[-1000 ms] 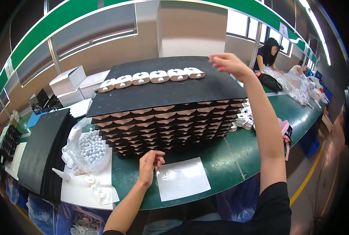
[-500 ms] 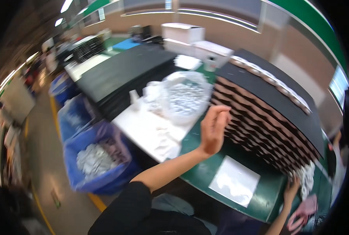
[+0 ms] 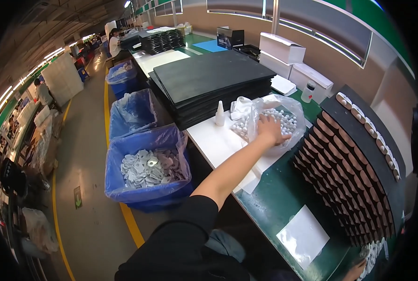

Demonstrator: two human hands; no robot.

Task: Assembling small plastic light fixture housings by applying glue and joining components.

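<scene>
Room abv tbl (image 3: 274, 191), tall stack (image 3: 345, 175) to R

Black short sleeve (image 3: 190, 222), bare left hand (image 3: 272, 129), grey-blue trousers (image 3: 226, 244)

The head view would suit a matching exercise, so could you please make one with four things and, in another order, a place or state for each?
Column one:
1. Left hand
2. White nozzle bottle
3. Row of white pieces
4. Right hand

Column two:
A. On top of the layered stack
B. At the picture's lower right, beside a cluster of white parts
C. At the small white balls
D. Standing upright on a white surface

Right pairs: 1-C, 2-D, 3-A, 4-B.
</scene>
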